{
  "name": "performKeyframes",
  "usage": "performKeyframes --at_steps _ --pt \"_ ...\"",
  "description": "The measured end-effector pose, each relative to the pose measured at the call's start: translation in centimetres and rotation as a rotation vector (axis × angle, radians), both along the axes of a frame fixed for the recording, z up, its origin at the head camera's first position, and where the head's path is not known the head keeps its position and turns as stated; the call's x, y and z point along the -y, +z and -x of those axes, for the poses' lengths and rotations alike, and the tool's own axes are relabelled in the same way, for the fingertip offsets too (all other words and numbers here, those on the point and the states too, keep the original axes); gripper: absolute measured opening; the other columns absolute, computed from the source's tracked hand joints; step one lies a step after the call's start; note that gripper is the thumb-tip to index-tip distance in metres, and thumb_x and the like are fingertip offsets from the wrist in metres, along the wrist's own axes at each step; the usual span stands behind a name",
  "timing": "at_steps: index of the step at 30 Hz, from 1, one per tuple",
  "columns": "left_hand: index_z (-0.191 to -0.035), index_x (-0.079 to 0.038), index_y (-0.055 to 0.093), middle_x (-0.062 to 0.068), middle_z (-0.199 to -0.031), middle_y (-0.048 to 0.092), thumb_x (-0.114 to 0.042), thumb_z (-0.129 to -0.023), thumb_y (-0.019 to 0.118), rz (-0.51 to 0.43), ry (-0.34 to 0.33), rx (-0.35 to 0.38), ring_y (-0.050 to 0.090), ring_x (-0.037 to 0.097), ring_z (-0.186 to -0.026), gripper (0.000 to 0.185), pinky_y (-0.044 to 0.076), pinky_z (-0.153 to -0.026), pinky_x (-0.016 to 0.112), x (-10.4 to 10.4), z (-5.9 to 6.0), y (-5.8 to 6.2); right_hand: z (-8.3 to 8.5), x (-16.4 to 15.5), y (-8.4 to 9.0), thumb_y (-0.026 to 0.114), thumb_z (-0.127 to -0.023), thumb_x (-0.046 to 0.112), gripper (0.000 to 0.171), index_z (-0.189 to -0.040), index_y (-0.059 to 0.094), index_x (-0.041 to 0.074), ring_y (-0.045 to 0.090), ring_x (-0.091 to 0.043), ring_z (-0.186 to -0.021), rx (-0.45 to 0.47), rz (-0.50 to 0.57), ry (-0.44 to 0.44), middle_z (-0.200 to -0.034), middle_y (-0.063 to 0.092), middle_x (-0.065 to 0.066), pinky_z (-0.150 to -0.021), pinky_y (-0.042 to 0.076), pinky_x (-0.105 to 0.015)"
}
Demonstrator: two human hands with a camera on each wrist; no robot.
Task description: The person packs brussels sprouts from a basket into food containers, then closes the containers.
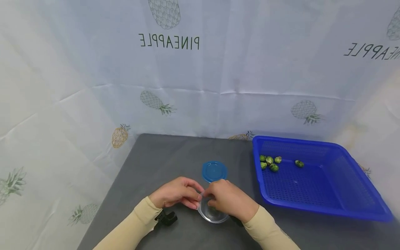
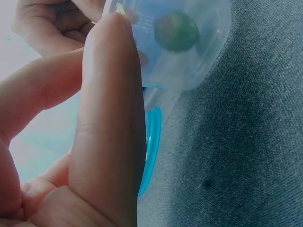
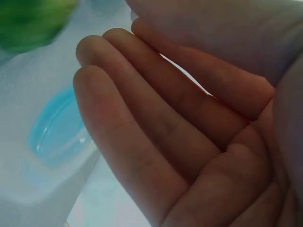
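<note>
A small clear plastic container (image 1: 213, 213) stands on the grey table near the front edge, and both hands meet at its rim. My left hand (image 1: 194, 197) pinches the rim (image 2: 124, 14) from the left between thumb and finger. From the right, my right hand (image 1: 213, 196) curls over the top, its fingers (image 3: 142, 123) lying against the container wall. One green sprout (image 2: 176, 30) lies inside the container (image 2: 189, 61) and shows blurred (image 3: 28, 19) in the right wrist view. The round blue lid (image 1: 214, 171) lies flat just behind the container.
A large blue mesh basket (image 1: 315, 205) sits at the right with several green sprouts (image 1: 269, 161) in its far left corner. A pineapple-print cloth (image 1: 200, 69) hangs behind and left of the table. A black wrist mount (image 1: 167, 218) shows by my left sleeve.
</note>
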State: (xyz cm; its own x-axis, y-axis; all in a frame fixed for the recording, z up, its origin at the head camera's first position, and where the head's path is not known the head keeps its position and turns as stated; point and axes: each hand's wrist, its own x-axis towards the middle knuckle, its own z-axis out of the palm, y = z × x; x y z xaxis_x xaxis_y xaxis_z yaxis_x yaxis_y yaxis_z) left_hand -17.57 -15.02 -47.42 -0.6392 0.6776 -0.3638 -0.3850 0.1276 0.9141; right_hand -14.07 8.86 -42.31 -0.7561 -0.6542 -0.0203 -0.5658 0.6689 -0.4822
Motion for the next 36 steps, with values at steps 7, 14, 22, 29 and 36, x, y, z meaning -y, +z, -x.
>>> performKeyframes --at_steps 7,14,22,29,36 --pt "-0.13 0.008 0.068 0.009 -0.092 0.079 -0.006 -0.096 0.075 0.015 0.001 -0.008 0.079 0.014 -0.078 0.038 0.07 -0.078 0.031 -0.5 0.5 0.5 0.6 -3.3 3.3 0.082 -0.096 0.009 0.018 -0.114 0.084 0.011 0.076 -0.015 -0.095 -0.044 0.014 -0.008 -0.107 0.081 -0.002 -0.078 0.063 -0.025" --pt "-0.128 0.008 0.069 0.01 -0.09 0.079 -0.006 -0.093 0.077 0.032 0.035 -0.018 0.079 0.015 -0.076 0.038 0.07 -0.076 0.032 0.1 0.0 0.4 2.1 -8.7 6.9 0.079 -0.099 0.014 0.02 -0.119 0.081 0.014 0.075 -0.007 -0.096 -0.042 0.026 -0.115 -0.11 0.08 0.004 -0.083 0.066 -0.03" --pt "-0.129 0.009 0.068 0.01 -0.091 0.079 -0.006 -0.093 0.077 0.014 0.026 0.012 0.079 0.014 -0.076 0.04 0.07 -0.076 0.032 0.0 -0.5 0.0 4.6 -16.9 8.3 0.073 -0.104 0.018 0.023 -0.126 0.08 0.016 0.076 -0.015 -0.103 0.038 -0.008 -0.302 -0.12 0.081 -0.002 -0.089 0.066 -0.042" --pt "-0.129 0.01 0.065 0.007 -0.088 0.08 -0.006 -0.094 0.077 0.002 0.01 -0.002 0.078 0.012 -0.077 0.04 0.07 -0.075 0.03 0.0 -0.7 0.0 7.3 -21.3 5.7 0.072 -0.105 0.024 0.029 -0.131 0.078 0.012 0.075 -0.026 -0.113 0.164 -0.062 -0.375 -0.124 0.08 -0.006 -0.098 0.063 -0.056" --pt "-0.132 0.01 0.065 0.006 -0.089 0.081 -0.006 -0.095 0.076 -0.014 -0.009 0.01 0.079 0.012 -0.078 0.042 0.069 -0.075 0.029 -0.3 -0.5 0.1 7.9 -26.4 4.2 0.072 -0.105 0.022 0.034 -0.133 0.075 0.003 0.076 -0.03 -0.112 0.199 -0.056 -0.444 -0.128 0.078 -0.014 -0.096 0.065 -0.055"
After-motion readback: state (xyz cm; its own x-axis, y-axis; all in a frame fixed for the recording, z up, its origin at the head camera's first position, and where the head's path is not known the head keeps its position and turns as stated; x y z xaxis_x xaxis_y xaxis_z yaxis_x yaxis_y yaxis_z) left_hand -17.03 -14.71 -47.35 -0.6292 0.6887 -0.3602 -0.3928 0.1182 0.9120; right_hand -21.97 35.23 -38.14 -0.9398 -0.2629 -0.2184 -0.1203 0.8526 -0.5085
